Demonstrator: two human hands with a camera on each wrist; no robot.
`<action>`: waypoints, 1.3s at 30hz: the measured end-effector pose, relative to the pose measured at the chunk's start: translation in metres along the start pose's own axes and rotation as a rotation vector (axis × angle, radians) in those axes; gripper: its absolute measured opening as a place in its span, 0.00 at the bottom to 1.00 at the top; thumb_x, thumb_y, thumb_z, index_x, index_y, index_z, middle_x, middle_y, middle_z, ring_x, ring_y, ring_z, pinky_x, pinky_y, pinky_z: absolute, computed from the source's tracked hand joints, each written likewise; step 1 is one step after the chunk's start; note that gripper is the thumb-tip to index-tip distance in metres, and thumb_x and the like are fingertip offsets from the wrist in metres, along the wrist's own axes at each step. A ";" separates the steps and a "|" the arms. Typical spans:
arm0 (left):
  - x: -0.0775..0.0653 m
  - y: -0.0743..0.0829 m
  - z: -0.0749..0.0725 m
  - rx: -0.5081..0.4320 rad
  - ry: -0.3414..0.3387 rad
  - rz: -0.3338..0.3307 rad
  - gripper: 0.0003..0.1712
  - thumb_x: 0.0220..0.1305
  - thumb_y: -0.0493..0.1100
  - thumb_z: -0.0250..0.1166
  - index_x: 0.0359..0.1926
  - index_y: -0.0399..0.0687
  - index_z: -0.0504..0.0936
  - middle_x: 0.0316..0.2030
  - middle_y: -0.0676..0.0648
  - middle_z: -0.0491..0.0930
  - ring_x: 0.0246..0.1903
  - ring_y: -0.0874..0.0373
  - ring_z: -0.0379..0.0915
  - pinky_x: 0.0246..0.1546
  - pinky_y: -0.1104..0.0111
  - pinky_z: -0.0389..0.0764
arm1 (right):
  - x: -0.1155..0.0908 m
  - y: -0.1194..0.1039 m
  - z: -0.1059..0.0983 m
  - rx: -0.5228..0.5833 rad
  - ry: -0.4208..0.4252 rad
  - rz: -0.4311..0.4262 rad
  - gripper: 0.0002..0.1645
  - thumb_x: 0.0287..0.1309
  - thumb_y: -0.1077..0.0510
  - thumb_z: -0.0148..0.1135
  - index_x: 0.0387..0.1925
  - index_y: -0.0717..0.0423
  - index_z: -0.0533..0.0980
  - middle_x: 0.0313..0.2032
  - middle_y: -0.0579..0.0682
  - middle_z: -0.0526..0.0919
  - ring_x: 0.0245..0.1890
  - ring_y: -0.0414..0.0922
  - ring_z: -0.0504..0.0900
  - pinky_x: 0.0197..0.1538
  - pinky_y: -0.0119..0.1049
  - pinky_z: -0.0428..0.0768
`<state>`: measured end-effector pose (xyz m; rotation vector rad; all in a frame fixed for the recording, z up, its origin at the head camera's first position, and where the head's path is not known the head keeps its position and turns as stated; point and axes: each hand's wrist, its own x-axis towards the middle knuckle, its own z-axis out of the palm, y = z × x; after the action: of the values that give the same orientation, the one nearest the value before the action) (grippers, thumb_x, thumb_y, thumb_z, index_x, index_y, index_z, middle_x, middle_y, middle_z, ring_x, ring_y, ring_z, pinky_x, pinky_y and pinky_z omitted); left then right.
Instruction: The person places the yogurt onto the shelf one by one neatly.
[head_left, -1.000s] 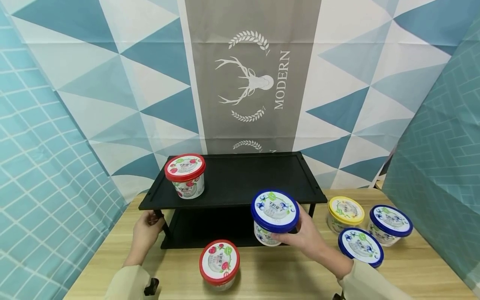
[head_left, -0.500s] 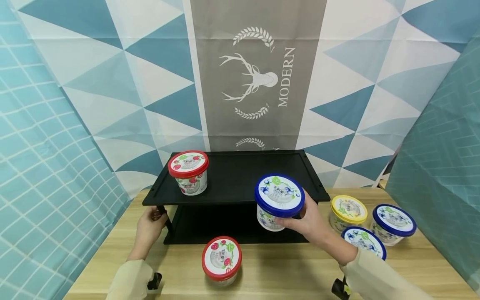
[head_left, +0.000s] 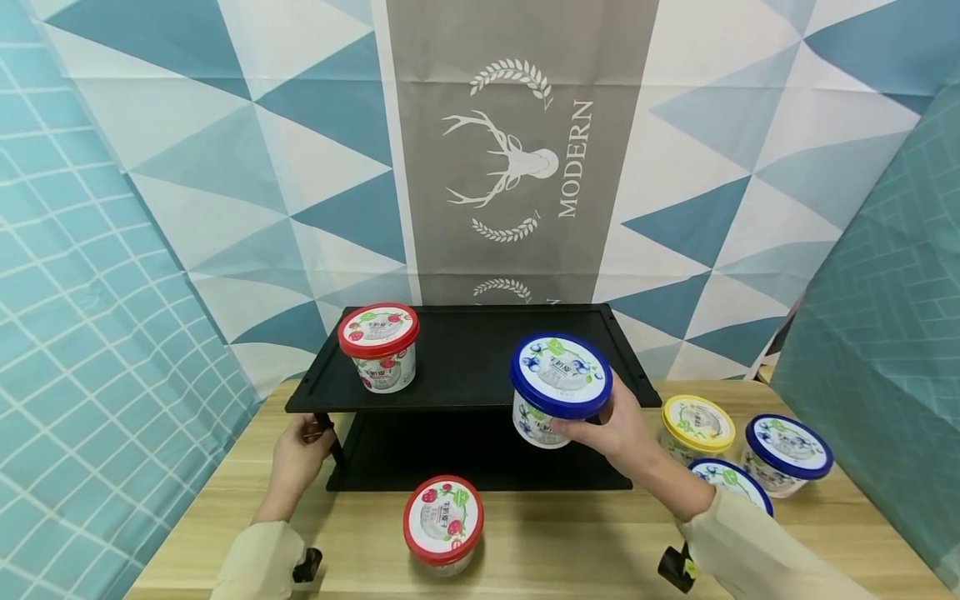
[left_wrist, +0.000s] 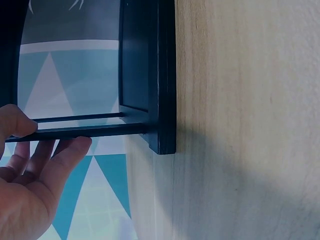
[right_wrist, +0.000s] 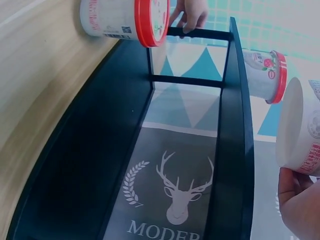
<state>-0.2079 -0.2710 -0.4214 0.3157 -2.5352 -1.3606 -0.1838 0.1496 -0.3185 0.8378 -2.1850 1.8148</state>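
Observation:
A two-tier black shelf (head_left: 472,358) stands on the wooden table. My left hand (head_left: 296,457) pinches its front left leg (left_wrist: 105,131), thumb on one side and fingertips on the other. My right hand (head_left: 626,433) grips a paper tub with a blue lid (head_left: 561,377) and blueberry print, holding it up at the right part of the upper tier's front edge. In the right wrist view, the white base of this tub (right_wrist: 291,125) shows beyond the upper board. A red-lidded strawberry tub (head_left: 381,350) sits at the upper tier's left end.
Another red-lidded tub (head_left: 442,523) stands on the table in front of the shelf. To the right are a yellow-lidded tub (head_left: 697,427) and two blue-lidded tubs, one farther right (head_left: 787,450) and one partly behind my right forearm (head_left: 731,482). Patterned cloth hangs behind.
My right hand has lifted the blue-lidded tub from low before the shelf up to the upper tier's front edge. My left hand keeps its hold on the leg.

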 end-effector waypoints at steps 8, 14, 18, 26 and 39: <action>0.001 -0.001 -0.001 0.006 0.012 -0.004 0.20 0.65 0.39 0.52 0.55 0.33 0.67 0.53 0.29 0.71 0.52 0.39 0.71 0.38 0.72 0.81 | 0.009 -0.006 0.000 -0.070 0.013 0.065 0.39 0.50 0.59 0.66 0.61 0.61 0.60 0.56 0.61 0.72 0.55 0.51 0.75 0.57 0.52 0.75; 0.002 -0.002 -0.001 0.008 0.020 0.006 0.20 0.65 0.38 0.53 0.55 0.31 0.67 0.52 0.28 0.71 0.51 0.38 0.72 0.38 0.70 0.82 | 0.014 -0.009 -0.002 -0.097 0.007 0.100 0.41 0.50 0.58 0.67 0.62 0.61 0.59 0.57 0.62 0.72 0.56 0.59 0.74 0.56 0.53 0.75; 0.000 -0.002 -0.001 0.009 0.011 -0.006 0.20 0.65 0.39 0.52 0.55 0.32 0.68 0.52 0.28 0.71 0.52 0.38 0.71 0.40 0.67 0.83 | 0.016 -0.011 -0.002 -0.112 -0.001 0.123 0.41 0.51 0.58 0.67 0.63 0.60 0.57 0.58 0.61 0.71 0.56 0.59 0.74 0.57 0.53 0.75; -0.001 -0.002 -0.001 0.008 0.020 0.000 0.19 0.65 0.38 0.52 0.54 0.33 0.68 0.52 0.29 0.72 0.52 0.38 0.71 0.40 0.66 0.82 | 0.021 -0.013 -0.003 -0.131 -0.019 0.124 0.41 0.52 0.57 0.66 0.64 0.59 0.57 0.59 0.60 0.70 0.57 0.58 0.73 0.57 0.52 0.75; -0.001 -0.003 0.000 -0.007 0.011 0.005 0.20 0.65 0.38 0.53 0.55 0.33 0.67 0.53 0.29 0.71 0.53 0.38 0.70 0.44 0.63 0.82 | 0.031 -0.015 -0.003 -0.129 -0.026 0.162 0.43 0.51 0.56 0.66 0.65 0.57 0.56 0.60 0.60 0.69 0.58 0.57 0.72 0.57 0.52 0.75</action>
<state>-0.2072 -0.2723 -0.4244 0.3145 -2.5206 -1.3613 -0.2023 0.1419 -0.2903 0.6798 -2.4194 1.7171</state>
